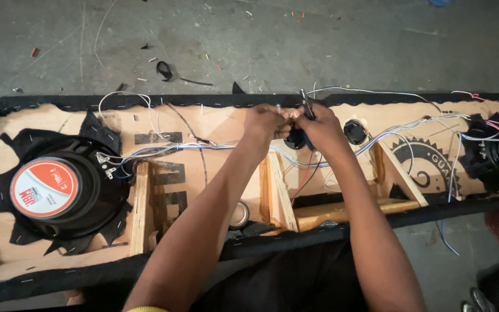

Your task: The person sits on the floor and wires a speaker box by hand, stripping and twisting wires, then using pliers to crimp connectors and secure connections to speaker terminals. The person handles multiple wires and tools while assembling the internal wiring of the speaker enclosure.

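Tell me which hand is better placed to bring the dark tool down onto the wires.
Right, probably. The right hand already grips the dark tool, beside the white wires that the left hand pinches. The left hand's fingers are busy steadying them.

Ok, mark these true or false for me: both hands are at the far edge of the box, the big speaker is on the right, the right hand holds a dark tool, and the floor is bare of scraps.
1. Both hands, left hand and right hand, meet at the box far edge: true.
2. The big speaker sits on the right: false, it is at the left end.
3. The right hand holds a dark tool: true.
4. The floor is bare of scraps: false, wire bits and scraps lie on it.
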